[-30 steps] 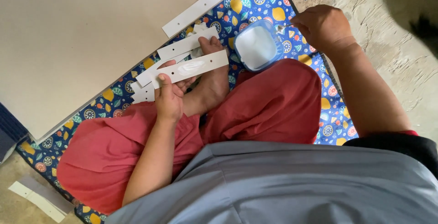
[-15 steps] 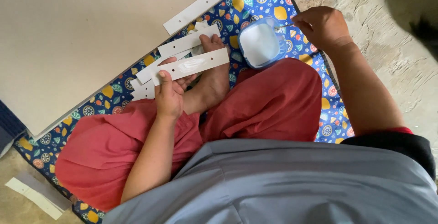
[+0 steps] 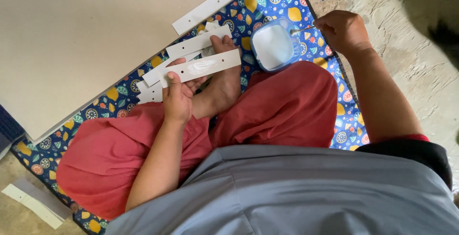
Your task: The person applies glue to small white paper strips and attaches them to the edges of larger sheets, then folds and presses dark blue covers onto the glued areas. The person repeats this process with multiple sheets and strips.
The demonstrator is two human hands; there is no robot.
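left hand [image 3: 178, 96] fingers clamp the white strip [image 3: 201, 67]; right hand [image 3: 340, 30] pinches a spoon [image 3: 302, 30] over the bowl [image 3: 272, 44]

Left hand [image 3: 178, 96] raised above the lap, fingers curled, thumb on top, gripping, left forearm bare, angled up from lower left, right hand [image 3: 340, 30] extended forward, fingers pinched closed, right forearm bare, stretched out from the shoulder, elbow nearly straight

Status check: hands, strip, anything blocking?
Left hand grips white strip, paste smeared on it. Right hand holds small tool over paste tub. Nothing between.
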